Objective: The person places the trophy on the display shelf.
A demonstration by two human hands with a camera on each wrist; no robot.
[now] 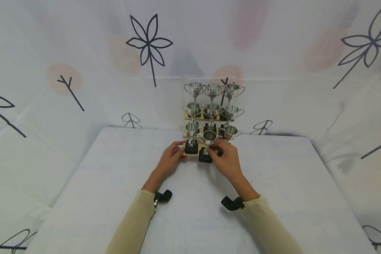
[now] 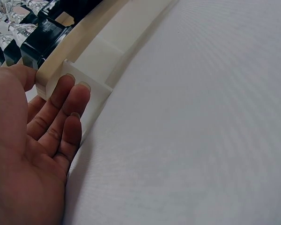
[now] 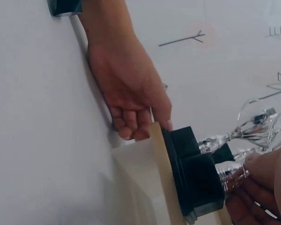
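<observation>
A tiered wooden stand with white supports bears rows of small silver trophies. My left hand grips the left end of its lowest tier, thumb by the board's upper edge and fingers curled below, beside the white support. My right hand pinches a two-handled silver trophy cup by its stem. That trophy's black base overlaps the front of the lowest board in the right wrist view. Another trophy stands at the tier's left end, and one more is partly hidden behind my right hand.
Behind, the middle row of trophies and the top row fill the upper tiers. The stand is at the far edge of a white-covered table, against a white cloth backdrop printed with flowers.
</observation>
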